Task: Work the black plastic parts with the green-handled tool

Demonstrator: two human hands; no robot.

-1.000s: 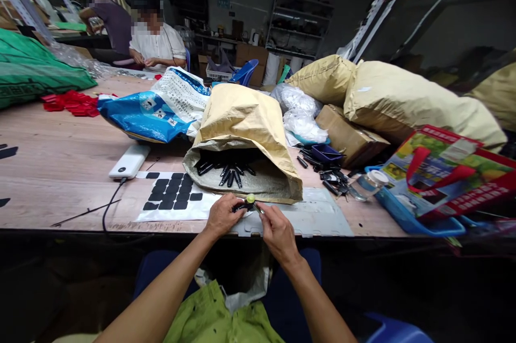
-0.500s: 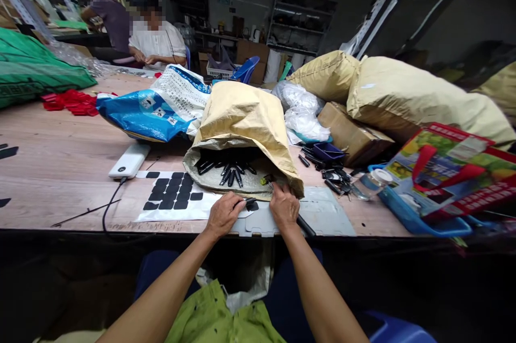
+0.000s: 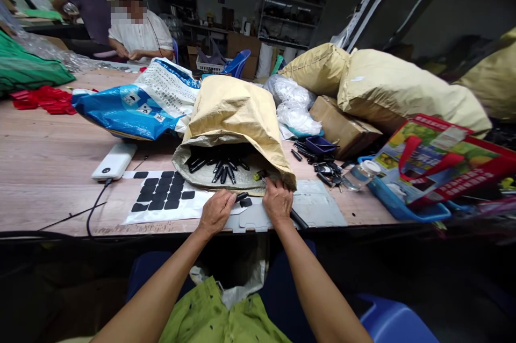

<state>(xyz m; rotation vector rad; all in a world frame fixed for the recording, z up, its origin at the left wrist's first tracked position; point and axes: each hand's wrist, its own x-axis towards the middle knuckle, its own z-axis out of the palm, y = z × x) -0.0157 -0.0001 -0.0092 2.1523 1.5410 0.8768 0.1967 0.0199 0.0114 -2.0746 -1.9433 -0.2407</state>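
My left hand (image 3: 216, 211) is closed, thumb and fingers pinching a small black cylinder (image 3: 242, 197) that points right. Close beside it, my right hand (image 3: 278, 202) has curled fingers at the lower right lip of a tan woven sack (image 3: 237, 106). A small yellow-green piece (image 3: 258, 176) with a thin metal-looking part shows by its fingertips; whether the fingers grip it is unclear. Inside the sack's open mouth lie several black pen-like cylinders (image 3: 222, 170). A loose black patch (image 3: 245, 202) sits between the hands, and a black rod (image 3: 299, 219) lies by my right wrist.
Left of the hands are a white sheet of black patches (image 3: 161, 192) and a cabled white power bank (image 3: 115, 162). Black parts (image 3: 322, 163), a jar (image 3: 362, 175) and a blue tray (image 3: 399, 206) stand right. Two people (image 3: 139, 31) sit across the table.
The view has turned, so the scene sits further left. The black cylinder in my left hand shows more clearly and tilts up slightly. Both hands stay in nearly the same place by the sack.
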